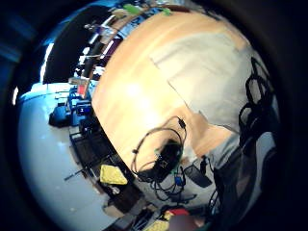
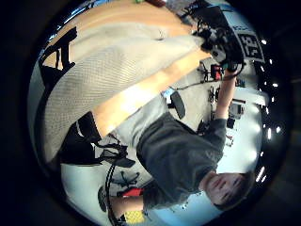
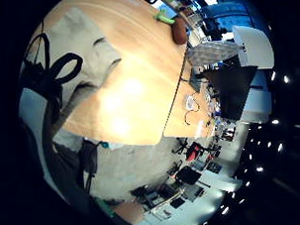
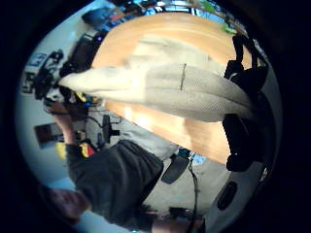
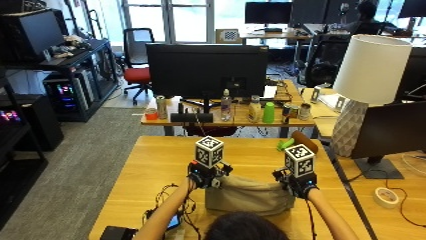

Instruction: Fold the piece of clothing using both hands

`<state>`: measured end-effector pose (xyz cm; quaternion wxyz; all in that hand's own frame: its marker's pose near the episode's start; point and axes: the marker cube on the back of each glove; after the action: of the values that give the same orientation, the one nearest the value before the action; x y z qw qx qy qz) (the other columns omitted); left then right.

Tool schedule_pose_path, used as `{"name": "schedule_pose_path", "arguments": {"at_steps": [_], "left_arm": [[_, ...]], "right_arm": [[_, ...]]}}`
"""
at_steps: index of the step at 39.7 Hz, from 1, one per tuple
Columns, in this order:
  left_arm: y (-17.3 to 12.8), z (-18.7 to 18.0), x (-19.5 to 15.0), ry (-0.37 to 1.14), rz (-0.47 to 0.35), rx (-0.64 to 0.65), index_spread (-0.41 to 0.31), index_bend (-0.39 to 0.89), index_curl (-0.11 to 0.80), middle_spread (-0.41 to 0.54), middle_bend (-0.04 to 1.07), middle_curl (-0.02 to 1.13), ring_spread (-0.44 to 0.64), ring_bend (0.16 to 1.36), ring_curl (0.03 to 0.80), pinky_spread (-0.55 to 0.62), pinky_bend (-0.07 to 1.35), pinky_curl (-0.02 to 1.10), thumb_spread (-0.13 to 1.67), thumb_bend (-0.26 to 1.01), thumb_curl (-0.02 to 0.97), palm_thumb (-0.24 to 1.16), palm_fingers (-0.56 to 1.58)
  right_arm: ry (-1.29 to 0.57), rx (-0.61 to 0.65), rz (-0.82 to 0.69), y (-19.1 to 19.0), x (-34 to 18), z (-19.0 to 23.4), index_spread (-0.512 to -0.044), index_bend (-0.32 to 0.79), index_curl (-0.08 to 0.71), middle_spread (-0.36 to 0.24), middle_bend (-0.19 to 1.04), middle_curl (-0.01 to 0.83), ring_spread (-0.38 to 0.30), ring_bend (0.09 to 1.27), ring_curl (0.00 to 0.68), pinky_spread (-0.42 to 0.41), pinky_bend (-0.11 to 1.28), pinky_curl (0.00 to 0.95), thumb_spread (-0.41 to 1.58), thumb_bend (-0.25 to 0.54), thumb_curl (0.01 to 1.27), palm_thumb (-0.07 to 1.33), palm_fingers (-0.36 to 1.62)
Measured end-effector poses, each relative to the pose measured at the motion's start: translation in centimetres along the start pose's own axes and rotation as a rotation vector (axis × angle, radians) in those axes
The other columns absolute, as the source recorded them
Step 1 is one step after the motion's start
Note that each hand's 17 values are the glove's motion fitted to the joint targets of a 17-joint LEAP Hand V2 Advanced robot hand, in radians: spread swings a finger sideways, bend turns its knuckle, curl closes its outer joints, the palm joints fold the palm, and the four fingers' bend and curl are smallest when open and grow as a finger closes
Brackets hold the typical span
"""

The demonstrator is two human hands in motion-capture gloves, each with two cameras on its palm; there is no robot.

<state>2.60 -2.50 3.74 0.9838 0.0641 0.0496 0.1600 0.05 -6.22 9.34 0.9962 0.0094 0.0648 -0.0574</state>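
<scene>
While both hands, left [image 5: 205,176] and right [image 5: 298,184], are gripping its upper corners, beige garment [image 5: 249,196] is hanging between them (lifted over tabletop [image 5: 153,170]).

— What did the person wear?
— Black gloves on the left hand [image 5: 206,176] and the right hand [image 5: 297,185], and a dark grey short-sleeved shirt [image 2: 181,162].
— Anything else?
— Dark hair [image 5: 241,227] showed at six o'clock in the outside view; forearms were bare below the sleeves.
</scene>
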Motion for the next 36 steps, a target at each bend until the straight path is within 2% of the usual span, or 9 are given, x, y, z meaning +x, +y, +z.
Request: {"name": "schedule_pose_path", "arguments": {"at_steps": [4, 7, 11, 14, 16, 18, 23, 29, 36], "left_arm": [[-4.1, -1.1, -2.3, -0.018, -0.126, 0.002, -0.294, 0.17, 0.386, -0.327, 0.36, 0.47, -0.37, 0.53, 0.388, -0.50, 0.63, 0.37, 0.77, 0.06, 0.469, 0.86, 1.27], [-7.3, -0.3, -3.9, -0.048, -0.277, -0.033, -0.296, 0.17, 0.392, -0.327, 0.37, 0.48, -0.37, 0.52, 0.391, -0.49, 0.63, 0.37, 0.69, 0.04, 0.503, 0.88, 1.27], [-9.1, 1.1, -4.5, -0.020, -0.410, -0.042, -0.294, 0.16, 0.396, -0.329, 0.36, 0.48, -0.37, 0.51, 0.397, -0.49, 0.64, 0.38, 0.61, 0.02, 0.543, 0.89, 1.25], [-9.8, 1.8, -5.4, -0.049, -0.480, 0.020, -0.255, 0.06, 0.362, -0.296, 0.26, 0.46, -0.35, 0.52, 0.404, -0.46, 0.67, 0.39, 0.73, 0.00, 0.543, 0.86, 1.06], [-9.8, 1.9, -5.4, -0.033, -0.467, 0.037, -0.205, 0.03, 0.341, -0.203, 0.12, 0.44, -0.27, 0.54, 0.424, -0.38, 0.67, 0.41, 0.90, -0.07, 0.491, 0.70, 0.73], [-9.6, 1.9, -4.9, 0.009, -0.429, 0.030, -0.166, 0.07, 0.339, -0.124, 0.10, 0.45, -0.20, 0.55, 0.446, -0.27, 0.62, 0.42, 0.98, -0.08, 0.456, 0.62, 0.51], [-9.1, 0.2, -5.0, -0.018, -0.430, 0.145, -0.116, 0.12, 0.325, -0.027, 0.10, 0.37, -0.12, 0.56, 0.416, -0.14, 0.58, 0.39, 1.11, -0.05, 0.404, 0.51, 0.43], [-7.6, -1.5, -4.5, -0.087, -0.460, 0.245, -0.083, 0.13, 0.318, 0.043, 0.10, 0.32, -0.04, 0.59, 0.398, -0.03, 0.59, 0.37, 1.20, -0.03, 0.366, 0.47, 0.36], [-11.0, 3.5, -5.7, 0.003, -0.380, 0.157, -0.075, 0.15, 0.322, 0.081, 0.12, 0.29, 0.00, 0.61, 0.393, 0.03, 0.59, 0.36, 1.25, -0.02, 0.335, 0.44, 0.32]], "right_arm": [[-0.028, -0.154, 0.091, -2.9, 1.0, 0.3, -0.279, 0.12, 0.330, -0.146, 0.29, 0.445, -0.206, 0.63, 0.437, -0.319, 0.65, 0.396, 1.05, 0.051, 0.33, 1.09, 1.26], [-0.013, -0.191, 0.158, -6.6, 1.9, 2.0, -0.279, 0.09, 0.316, -0.146, 0.31, 0.454, -0.208, 0.64, 0.441, -0.313, 0.66, 0.401, 1.07, 0.045, 0.32, 1.09, 1.23], [-0.012, -0.090, 0.241, -8.5, 1.1, 2.5, -0.289, 0.04, 0.282, -0.150, 0.32, 0.460, -0.209, 0.65, 0.449, -0.311, 0.67, 0.407, 1.10, 0.031, 0.32, 1.09, 1.15], [-0.013, -0.001, 0.283, -7.9, 0.5, 1.9, -0.300, 0.03, 0.257, -0.155, 0.23, 0.439, -0.215, 0.64, 0.446, -0.297, 0.69, 0.412, 1.13, 0.019, 0.31, 1.08, 0.99], [-0.010, 0.031, 0.307, -7.6, 0.6, 1.8, -0.304, 0.07, 0.263, -0.153, 0.20, 0.436, -0.209, 0.61, 0.449, -0.259, 0.67, 0.416, 1.15, 0.009, 0.31, 1.07, 0.87], [-0.009, 0.049, 0.326, -7.2, 0.9, 1.7, -0.311, 0.10, 0.270, -0.148, 0.17, 0.430, -0.199, 0.58, 0.450, -0.222, 0.65, 0.421, 1.16, -0.005, 0.30, 1.05, 0.77], [-0.048, 0.052, 0.353, -6.1, 1.5, 1.7, -0.321, 0.11, 0.262, -0.136, 0.17, 0.414, -0.180, 0.52, 0.425, -0.144, 0.60, 0.397, 1.21, -0.024, 0.28, 1.00, 0.67], [-0.133, -0.076, 0.416, -6.8, 3.6, 5.4, -0.323, 0.07, 0.235, -0.120, 0.18, 0.402, -0.158, 0.53, 0.405, -0.095, 0.61, 0.375, 1.24, -0.040, 0.25, 0.87, 0.70], [-0.223, -0.191, 0.464, -7.1, 5.2, 9.7, -0.312, 0.03, 0.195, -0.096, 0.20, 0.410, -0.129, 0.55, 0.410, -0.073, 0.65, 0.379, 1.25, -0.049, 0.22, 0.74, 0.69]]}}
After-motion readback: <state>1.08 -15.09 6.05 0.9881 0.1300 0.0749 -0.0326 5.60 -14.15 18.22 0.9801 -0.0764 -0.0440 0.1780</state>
